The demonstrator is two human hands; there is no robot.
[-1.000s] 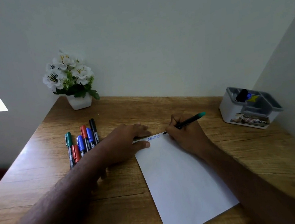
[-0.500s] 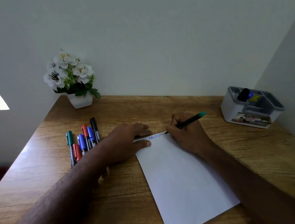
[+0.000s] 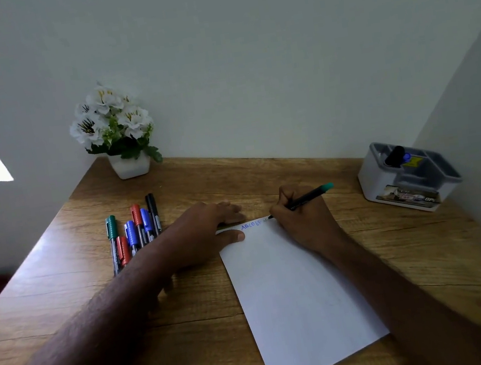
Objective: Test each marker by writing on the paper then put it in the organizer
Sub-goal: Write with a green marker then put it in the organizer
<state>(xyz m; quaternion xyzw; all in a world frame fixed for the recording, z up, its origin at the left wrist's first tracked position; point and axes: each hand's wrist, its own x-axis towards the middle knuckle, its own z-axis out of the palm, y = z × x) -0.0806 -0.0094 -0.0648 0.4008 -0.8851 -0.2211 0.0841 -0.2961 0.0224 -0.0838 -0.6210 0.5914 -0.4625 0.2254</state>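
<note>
Right hand (image 3: 303, 220) pinching the green-ended marker (image 3: 303, 200), tip on the top edge of the paper (image 3: 295, 292) just past the blue letters (image 3: 250, 224); left hand (image 3: 206, 233) flat, fingers straight, pinning the sheet's top-left corner. Best kept light and short, sheet pressed firm, then over to the organizer (image 3: 402, 178) at the counter's far right, one marker already inside. Wood-grain counter (image 3: 194, 343), six unused markers (image 3: 135, 231) to the left, potted white flowers (image 3: 114, 132) in the corner, pale walls, window at far left.

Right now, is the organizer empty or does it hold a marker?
Not empty: one dark marker stands in the organizer's back compartment.
</note>
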